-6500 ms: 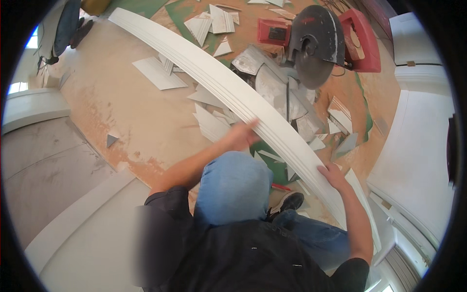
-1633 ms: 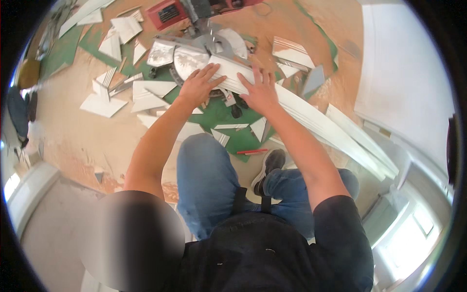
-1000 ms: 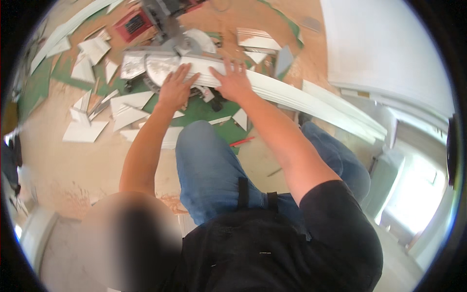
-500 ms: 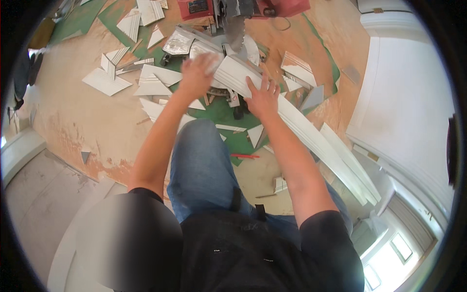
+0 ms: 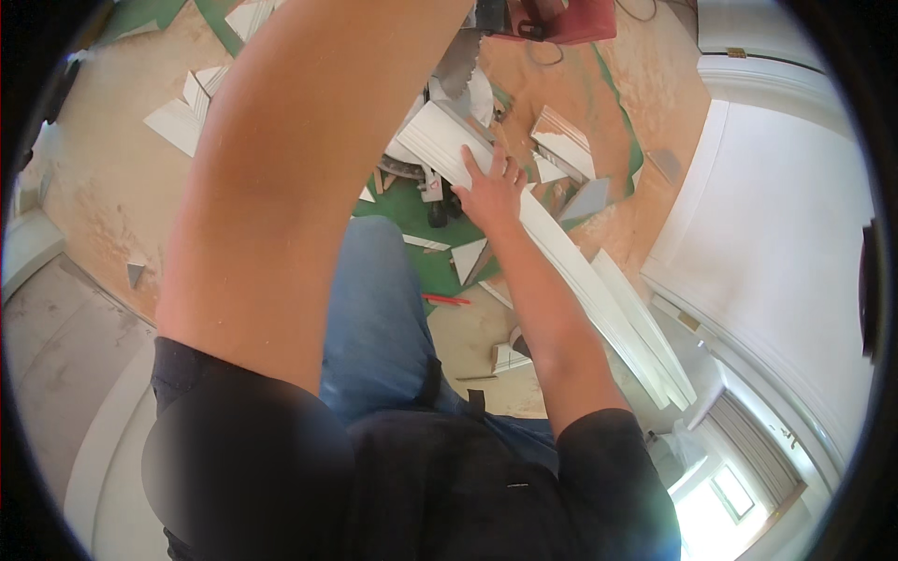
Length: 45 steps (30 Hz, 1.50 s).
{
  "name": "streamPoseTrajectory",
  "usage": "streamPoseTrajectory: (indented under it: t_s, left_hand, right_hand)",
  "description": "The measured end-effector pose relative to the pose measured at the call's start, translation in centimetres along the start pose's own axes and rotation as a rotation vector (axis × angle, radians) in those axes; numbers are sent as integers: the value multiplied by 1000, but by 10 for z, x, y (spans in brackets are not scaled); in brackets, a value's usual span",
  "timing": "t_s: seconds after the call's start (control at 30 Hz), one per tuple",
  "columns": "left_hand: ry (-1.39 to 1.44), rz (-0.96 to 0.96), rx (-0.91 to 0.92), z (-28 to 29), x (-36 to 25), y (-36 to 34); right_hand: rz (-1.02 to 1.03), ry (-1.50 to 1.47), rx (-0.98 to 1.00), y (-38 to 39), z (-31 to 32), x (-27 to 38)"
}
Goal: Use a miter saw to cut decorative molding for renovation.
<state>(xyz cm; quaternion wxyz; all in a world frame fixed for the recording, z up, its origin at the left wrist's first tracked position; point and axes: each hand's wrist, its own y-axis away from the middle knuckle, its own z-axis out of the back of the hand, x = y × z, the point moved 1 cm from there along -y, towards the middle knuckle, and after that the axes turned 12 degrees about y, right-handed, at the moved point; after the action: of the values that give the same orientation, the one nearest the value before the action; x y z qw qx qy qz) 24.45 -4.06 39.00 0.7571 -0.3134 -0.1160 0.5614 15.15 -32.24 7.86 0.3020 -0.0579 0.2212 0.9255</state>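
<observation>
A long white moulding [image 5: 571,251] runs from the saw table out toward the lower right. Across its near part lies my right hand [image 5: 492,192], fingers spread over the face and gripping the piece. The moulding's cut end rests on the mitre saw's base, under the toothed saw blade [image 5: 459,70], which is raised above it. My left arm reaches up past the top edge of the head view toward the upper part of the saw; that hand is out of the picture. My left forearm hides much of the floor and part of the saw's left side.
White moulding offcuts [image 5: 564,140] are scattered over the brown floor and green sheeting. A second white moulding strip [image 5: 645,323] lies alongside the long one. A red pencil-like stick [image 5: 446,299] is near my knee. A white door panel [image 5: 748,196] stands at right.
My left hand has left the moulding's end region and risen out of view toward the top of the saw. My right hand stays on the moulding. The view has shifted slightly.
</observation>
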Motion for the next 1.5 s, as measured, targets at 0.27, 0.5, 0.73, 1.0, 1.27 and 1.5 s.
streamPoseTrajectory:
  t_s: [0.27,0.5,0.73,1.0,1.27,1.5]
  left_hand:
    - [695,314,585,-65,-49,74]
    - [672,930,-407,-108,-166,133]
    - [775,907,-472,-122,-184,147]
    - [748,896,-496,-130,-190,151]
    - [625,803,-526,-134,-189,153]
    - [815,880,-390,-122,-181,147]
  right_hand:
    - [-13,-27,18,-3,-17,-3]
    - [32,-177,-82,-2,-42,-6]
    - [87,-254,-113,-6,-54,-10]
    - [120,-300,-133,-7,-58,-12]
    - [136,-331,-145,-6,-61,-12]
    - [117,-348,-156,1,-60,-16]
